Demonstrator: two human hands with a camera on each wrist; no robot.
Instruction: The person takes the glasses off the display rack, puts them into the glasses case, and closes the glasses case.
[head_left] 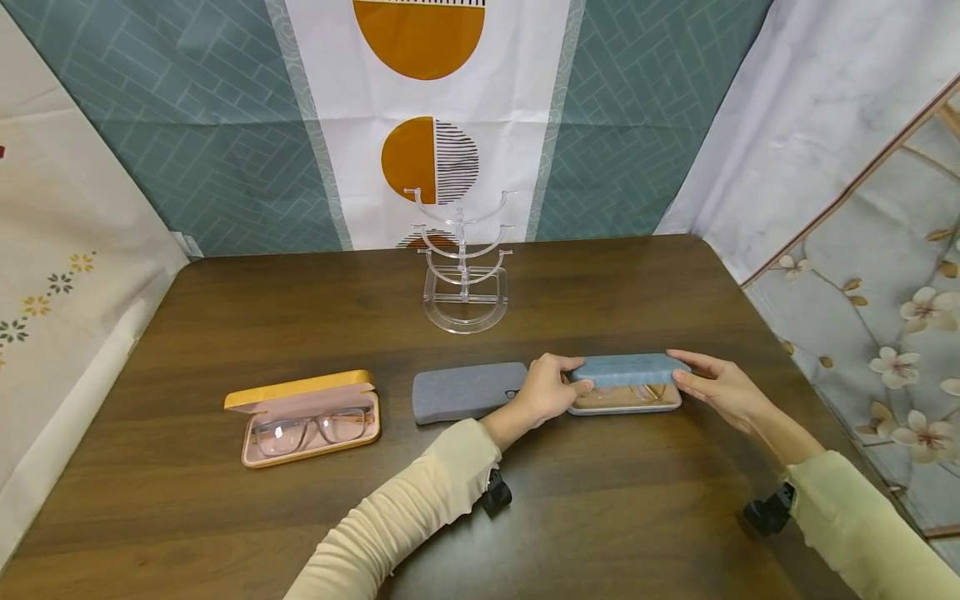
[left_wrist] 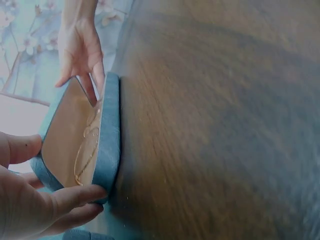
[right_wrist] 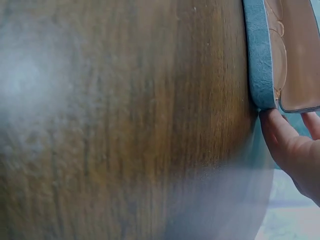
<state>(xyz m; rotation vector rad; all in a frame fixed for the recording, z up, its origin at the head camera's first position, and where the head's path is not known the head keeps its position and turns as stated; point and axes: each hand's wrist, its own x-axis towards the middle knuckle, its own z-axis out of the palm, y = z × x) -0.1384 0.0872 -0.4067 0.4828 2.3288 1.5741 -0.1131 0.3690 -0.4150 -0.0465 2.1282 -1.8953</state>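
A blue glasses case [head_left: 626,367] lies on the right half of the table with its lid partly raised. Thin gold-rimmed glasses [left_wrist: 86,150] rest in its tan lining, best seen in the left wrist view. My left hand [head_left: 546,387] grips the left end of this case, thumb at the lid and fingers at the base. At the opposite end my right hand [head_left: 720,390] holds the lid's corner between thumb and fingers. In the right wrist view, one finger [right_wrist: 280,127] of that hand touches the end of the base.
Left of the blue case lies a closed grey glasses case [head_left: 465,392], partly behind my left hand. A yellow glasses case [head_left: 300,390] stands open farther left, with clear-framed glasses [head_left: 311,431] inside. A transparent tiered display stand [head_left: 465,312] stands at the table's back.
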